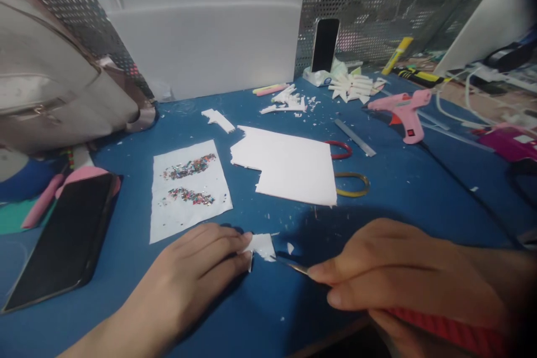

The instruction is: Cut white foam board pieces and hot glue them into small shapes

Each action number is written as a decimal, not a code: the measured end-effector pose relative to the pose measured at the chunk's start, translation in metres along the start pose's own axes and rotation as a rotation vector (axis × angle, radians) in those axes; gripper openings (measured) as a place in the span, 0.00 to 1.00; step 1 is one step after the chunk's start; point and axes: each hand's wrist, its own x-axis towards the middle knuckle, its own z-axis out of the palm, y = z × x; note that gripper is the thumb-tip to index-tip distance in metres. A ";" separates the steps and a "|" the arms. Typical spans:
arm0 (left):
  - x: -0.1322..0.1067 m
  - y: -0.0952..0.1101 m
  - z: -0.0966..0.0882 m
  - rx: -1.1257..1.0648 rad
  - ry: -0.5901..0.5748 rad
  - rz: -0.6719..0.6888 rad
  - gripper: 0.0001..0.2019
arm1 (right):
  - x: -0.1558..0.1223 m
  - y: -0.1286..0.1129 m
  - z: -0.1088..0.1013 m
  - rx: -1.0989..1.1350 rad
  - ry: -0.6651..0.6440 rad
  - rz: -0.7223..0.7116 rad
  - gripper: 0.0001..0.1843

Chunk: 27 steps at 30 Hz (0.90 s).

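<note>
My left hand (197, 268) rests on the blue table (419, 190), its fingertips pinching a small white foam piece (260, 246). My right hand (398, 274) is closed around a craft knife (440, 330) with a red handle. The thin blade tip (287, 262) touches the foam piece's lower right edge. A tiny white scrap (290, 247) lies just beside the blade.
A large white foam sheet (289, 165) lies ahead, with a paper of glitter (188, 187) to its left. A black phone (62, 238) lies at far left. A pink glue gun (403, 112), rubber bands (352, 184), foam scraps (352, 88) and a standing phone (325, 45) sit farther back.
</note>
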 end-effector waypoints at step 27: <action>0.000 0.003 0.002 -0.052 0.029 -0.044 0.11 | 0.003 0.007 0.002 -0.073 -0.239 -0.103 0.14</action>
